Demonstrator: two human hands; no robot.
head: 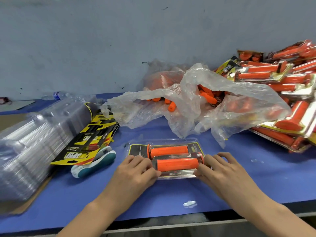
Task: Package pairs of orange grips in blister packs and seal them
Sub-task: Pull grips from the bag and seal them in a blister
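Note:
A clear blister pack (pixel 136 148) lies flat on the blue table in front of me, with a yellow-and-black card inside. Two orange grips lie in it side by side: the far grip (pixel 169 150) and the near grip (pixel 177 164). My left hand (pixel 136 170) presses on the pack's left near edge, thumb and fingers pinching the rim. My right hand (pixel 218 168) pinches the right near edge the same way. Loose orange grips (pixel 171 106) spill from a crumpled clear plastic bag (pixel 196 93) behind the pack.
A tall stack of empty clear blister shells (pixel 34 137) lies at the left, with printed cards (pixel 85 142) leaning on it. A white and teal tool (pixel 95 161) lies beside them. Finished packs (pixel 282 93) pile up at the right. A water bottle (pixel 57 95) lies by the wall.

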